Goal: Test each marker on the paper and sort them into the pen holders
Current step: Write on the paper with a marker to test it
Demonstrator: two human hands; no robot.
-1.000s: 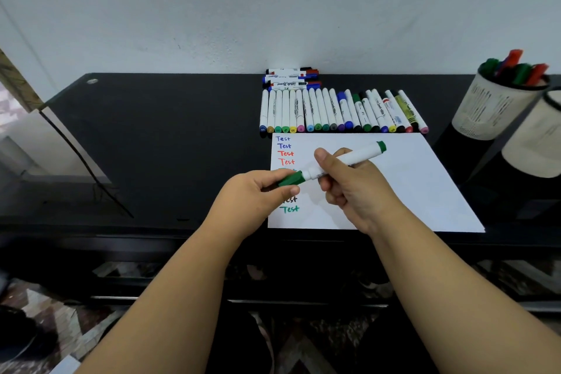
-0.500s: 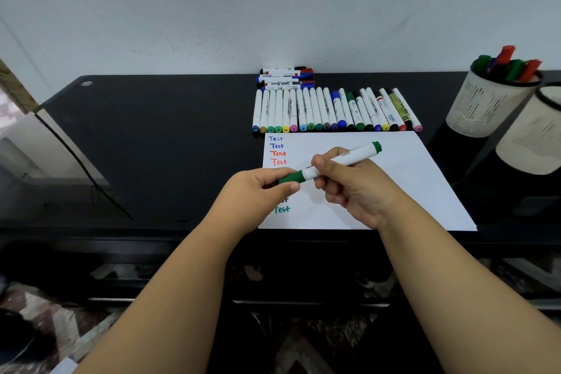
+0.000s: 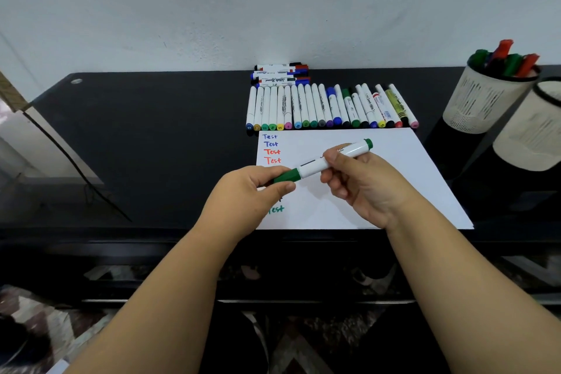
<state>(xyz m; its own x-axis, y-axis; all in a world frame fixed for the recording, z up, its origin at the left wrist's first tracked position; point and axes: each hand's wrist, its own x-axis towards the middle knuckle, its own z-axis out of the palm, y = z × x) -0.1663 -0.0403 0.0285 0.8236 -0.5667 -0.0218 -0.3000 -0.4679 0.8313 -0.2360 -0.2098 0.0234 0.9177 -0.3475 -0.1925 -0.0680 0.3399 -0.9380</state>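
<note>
Black desk [image 3: 145,143], green marker [image 3: 321,162] above paper [image 3: 394,185], left hand [image 3: 243,200] grips cap, right hand [image 3: 364,188] grips barrel

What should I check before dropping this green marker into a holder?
1. Cap seated on green marker: looks on, left hand pinches it; ok.
2. Barrel gripped by right hand: ok.
3. Green "Test" mark on paper: ok.
4. Far pen holder has room among its markers: cannot tell.
5. Near pen holder contents: cannot tell, opening cut off.
6. Row of untested markers lying apart from the hands: ok.
</note>
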